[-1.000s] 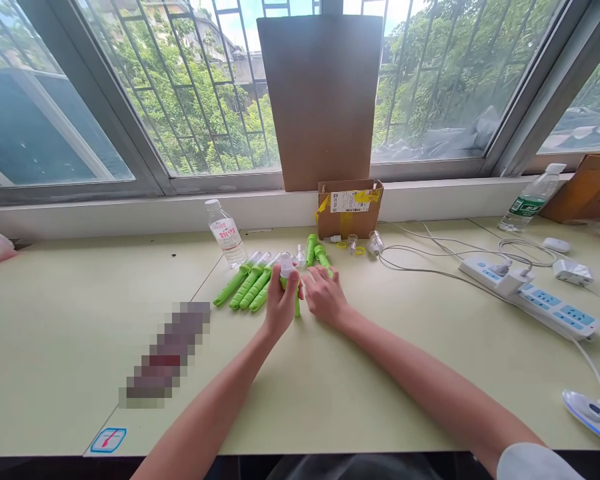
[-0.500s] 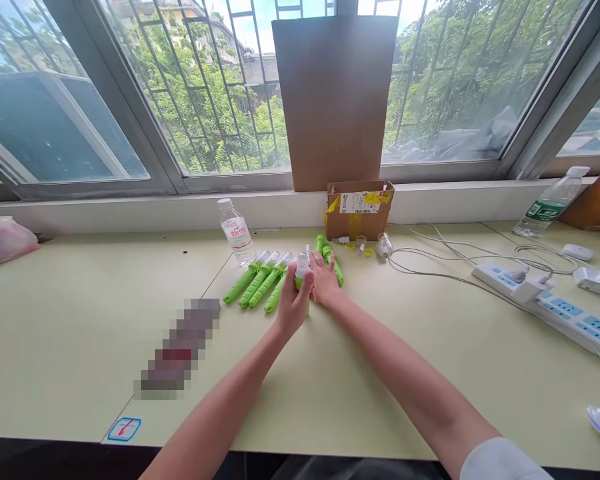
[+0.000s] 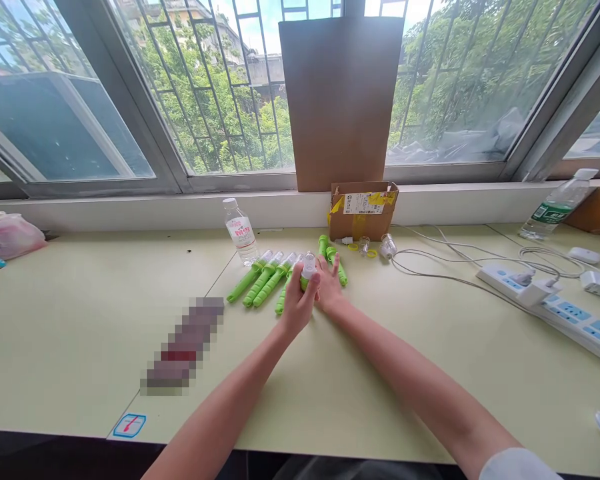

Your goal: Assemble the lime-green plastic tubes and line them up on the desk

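My left hand [image 3: 297, 305] is closed around a green tube with a clear, ribbed cap [image 3: 309, 265], which points up above my thumb. Close against it on the right is my right hand [image 3: 331, 291], its visible fingers stretched and apart; its thumb side is hidden behind the left hand. Several slim green tubes with clear ends [image 3: 266, 285] lie slanted side by side to the left of my hands. Just beyond my right fingers lie green tubes [image 3: 341, 272] without visible clear caps.
Behind the hands stands a small cardboard box [image 3: 364, 223], with clear caps [image 3: 388, 247] and yellow rings [image 3: 372, 253] before it. A water bottle [image 3: 242, 233] stands back left. Cables [image 3: 435, 259] and a power strip [image 3: 555, 307] lie right. A blurred dark item [image 3: 185, 347] lies left.
My left hand stays closed on the green tube, its clear cap now tipped slightly more upright. The right fingers have shifted a little. The whole view has moved slightly.
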Tool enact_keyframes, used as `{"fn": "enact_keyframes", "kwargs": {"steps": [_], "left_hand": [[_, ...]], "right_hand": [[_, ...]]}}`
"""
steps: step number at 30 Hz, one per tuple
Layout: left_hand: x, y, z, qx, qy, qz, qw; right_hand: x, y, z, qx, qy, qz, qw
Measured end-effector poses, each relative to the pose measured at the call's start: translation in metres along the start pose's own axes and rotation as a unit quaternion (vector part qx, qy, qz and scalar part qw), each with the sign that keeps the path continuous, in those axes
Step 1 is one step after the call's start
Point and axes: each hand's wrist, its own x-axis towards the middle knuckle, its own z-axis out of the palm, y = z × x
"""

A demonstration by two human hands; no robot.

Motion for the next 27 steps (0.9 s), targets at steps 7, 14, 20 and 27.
{"fn": "enact_keyframes", "kwargs": {"steps": [7, 14, 20, 27], "left_hand": [[0.0, 0.004, -0.001, -0.001, -0.005, -0.013, 1.0], [0.0, 0.003, 0.001, 0.002, -0.001, -0.022, 1.0], [0.0, 0.001, -0.003, 0.061, -0.021, 0.014, 0.998], [-0.008, -0.005, -0.002, 0.34, -0.148, 0.122, 0.921]], "right_hand": [[-0.069, -0.005, -0.023, 0.038, 0.067, -0.023, 0.997], [-0.113, 0.036, -0.043, 0.064, 0.049, -0.033, 0.996], [-0.11, 0.056, -0.05, 0.185, 0.137, 0.071, 0.971], [-0.105, 0.068, -0.068, 0.194, 0.263, 0.035, 0.944]]}}
